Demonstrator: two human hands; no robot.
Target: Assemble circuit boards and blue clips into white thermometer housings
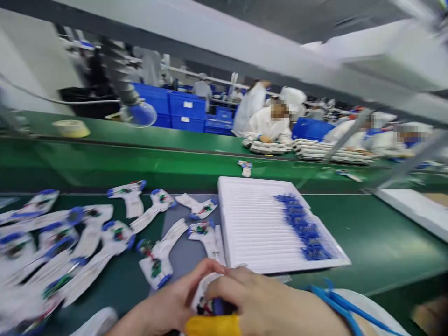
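Note:
At the bottom centre, my left hand (168, 298) and my right hand (259, 298) are closed together around a white gun-shaped housing (206, 289) with dark and blue parts inside. My fingers cover most of it. Something yellow (213, 325) wraps a finger at the lower edge. Just beyond my hands lie similar open housing halves, one (206, 235) next to the tray and another (157, 261) to its left, with green boards and red wires showing. A white ribbed tray (255, 224) holds rows of small blue parts (304, 228) along its right side.
Many more housings (87, 233) are heaped on the left of the green bench. A conveyor belt (168, 163) runs behind, carrying a housing (246, 168). Tape (72, 128), a lamp (138, 114) and blue crates (187, 109) stand farther back. Co-workers (269, 121) sit across. A shelf hangs overhead.

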